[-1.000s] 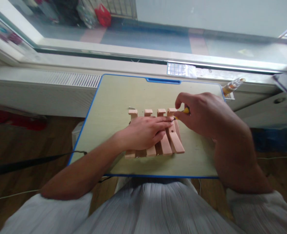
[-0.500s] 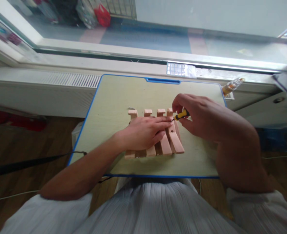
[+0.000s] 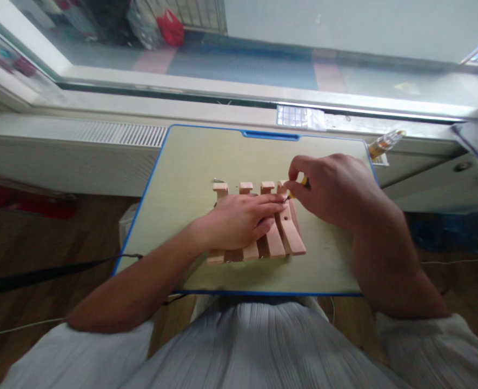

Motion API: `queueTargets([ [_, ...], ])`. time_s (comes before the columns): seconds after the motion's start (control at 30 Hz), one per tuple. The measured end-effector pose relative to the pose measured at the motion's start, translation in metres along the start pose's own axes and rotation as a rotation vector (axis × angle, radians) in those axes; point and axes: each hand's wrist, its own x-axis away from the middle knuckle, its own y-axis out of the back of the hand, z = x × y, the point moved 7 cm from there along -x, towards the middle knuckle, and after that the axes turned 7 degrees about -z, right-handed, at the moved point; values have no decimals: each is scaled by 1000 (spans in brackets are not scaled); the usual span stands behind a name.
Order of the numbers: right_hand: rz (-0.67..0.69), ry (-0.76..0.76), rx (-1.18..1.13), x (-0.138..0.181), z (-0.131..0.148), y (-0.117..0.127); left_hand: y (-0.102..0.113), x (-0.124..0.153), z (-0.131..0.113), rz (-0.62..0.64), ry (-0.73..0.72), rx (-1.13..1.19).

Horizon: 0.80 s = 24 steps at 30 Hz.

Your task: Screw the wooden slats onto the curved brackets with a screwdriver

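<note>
A small slatted wooden piece [image 3: 277, 243], with several pale strips that curl at their far ends, lies on the table. My left hand [image 3: 241, 219] rests flat across its strips, fingers stretched to the right. My right hand [image 3: 324, 183] is closed round a yellow and black screwdriver [image 3: 305, 180], most of whose handle is hidden by the fingers. The screwdriver's tip meets the rightmost strip beside my left fingertips; whether a screw is under it I cannot make out. A dark hole [image 3: 286, 219] shows lower on that strip.
A loose screw [image 3: 218, 180] lies behind the wooden piece, on the blue-edged table [image 3: 198, 156]. Beyond stand a window sill with a clear plastic compartment box [image 3: 291, 115] and a clear container with orange contents [image 3: 386, 143] at the right. A dark strap [image 3: 60, 273] crosses at the left.
My right hand has turned about the screwdriver, its wrist swinging inward and covering more of the handle. My left hand and the wooden piece have stayed in place.
</note>
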Motion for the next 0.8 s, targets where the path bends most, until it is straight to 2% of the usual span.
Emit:
queueTargets([
  [0.23,52,-41,7,5,5,3,-1,0,1,-7,-6,-16],
  [0.4,110,96,-177,13,19,6,-1,0,2,-36,-18,-19],
  [0.5,110,143,-206,16,27,5,0,0,2,-47,-15,-6],
  [0.8,90,96,-275,15,20,1,12,-5,-1,4,5,-14],
])
